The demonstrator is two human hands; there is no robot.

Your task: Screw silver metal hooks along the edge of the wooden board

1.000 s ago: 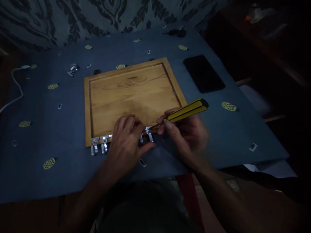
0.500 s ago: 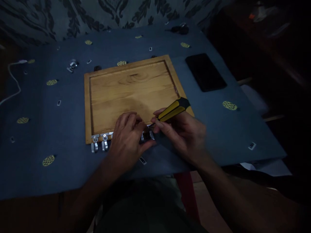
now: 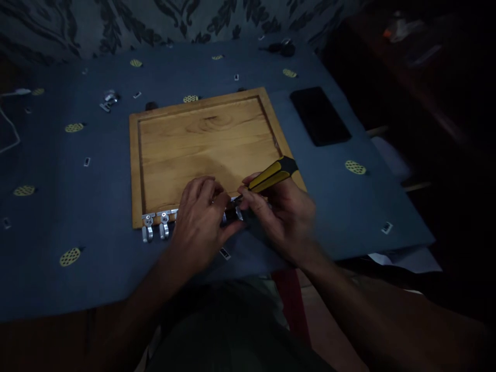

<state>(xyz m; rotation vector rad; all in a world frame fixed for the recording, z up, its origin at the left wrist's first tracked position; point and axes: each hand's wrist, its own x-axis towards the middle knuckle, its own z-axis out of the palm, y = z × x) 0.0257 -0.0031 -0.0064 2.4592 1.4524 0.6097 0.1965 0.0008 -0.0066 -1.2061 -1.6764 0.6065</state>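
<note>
A framed wooden board (image 3: 205, 150) lies flat on the table, with a metal hook rail (image 3: 159, 214) along its near edge. Silvery hooks (image 3: 164, 226) show at the rail's left end, and others are partly covered by my fingers. My left hand (image 3: 198, 222) is bent over the middle of the rail, thumb and fingers closed around it. In my right hand (image 3: 290, 214) is a screwdriver (image 3: 271, 176) with a yellow and black handle, slanting down to the left. Its tip meets the rail near my left fingertips, where the exact contact is hidden.
A blue patterned cloth (image 3: 104, 196) covers the table. A black phone (image 3: 320, 116) lies right of the board. Loose metal hooks (image 3: 110, 100) are at the back left, a dark tool-like object (image 3: 282, 47) at the back right. A white cable (image 3: 13, 129) runs at the far left.
The whole view has shifted slightly, so things sit a little further left. Both hands keep their places at the rail, and the screwdriver stays at nearly the same slant.
</note>
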